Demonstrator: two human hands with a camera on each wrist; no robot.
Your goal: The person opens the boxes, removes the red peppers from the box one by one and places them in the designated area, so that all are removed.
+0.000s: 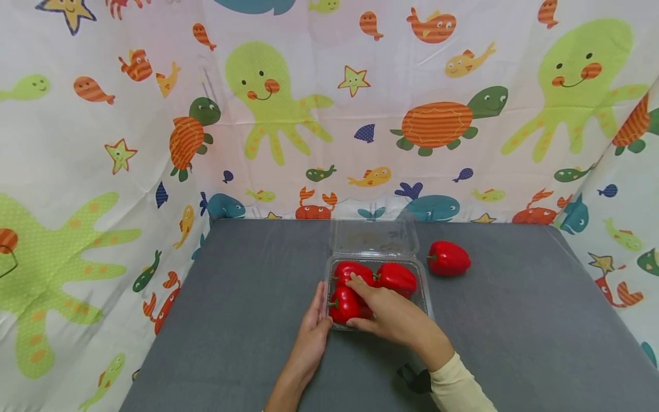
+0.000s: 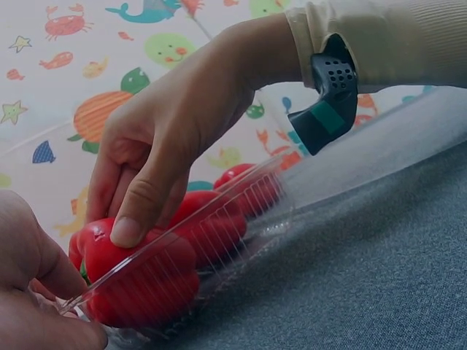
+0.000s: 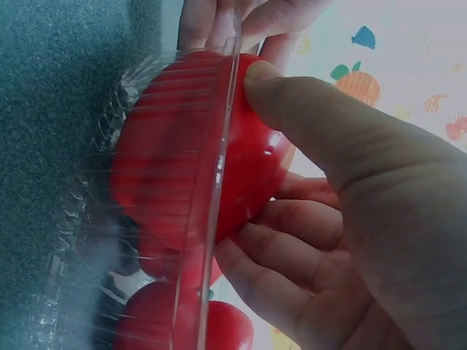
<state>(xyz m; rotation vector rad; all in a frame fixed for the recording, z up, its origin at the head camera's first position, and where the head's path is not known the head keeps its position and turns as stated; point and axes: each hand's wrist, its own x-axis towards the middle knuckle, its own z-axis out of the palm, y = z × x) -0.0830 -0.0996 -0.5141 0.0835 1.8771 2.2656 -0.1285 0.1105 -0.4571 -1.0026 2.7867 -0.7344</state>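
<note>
A clear plastic clamshell container [image 1: 425, 289] lies with its lid [image 1: 373, 237] tipped back, away from me. Three red bell peppers show inside. My right hand [image 1: 393, 317] grips the near-left bell pepper [image 1: 343, 305], its thumb on the near side and its fingers over the far side. In the right wrist view this bell pepper [image 3: 255, 160] sits behind the ribbed container wall and rises above the rim. My left hand [image 1: 310, 332] holds the container by its left side, thumb at the near-left corner. Behind the gripped pepper are another bell pepper [image 1: 352, 270] and, to its right, a third [image 1: 397, 277].
One more red bell pepper [image 1: 449, 258] lies on the grey tabletop [image 1: 515, 320], right of the container. A curtain [image 1: 319, 103] printed with sea animals encloses the back and sides. A dark strap [image 1: 416, 379] hangs by my right wrist.
</note>
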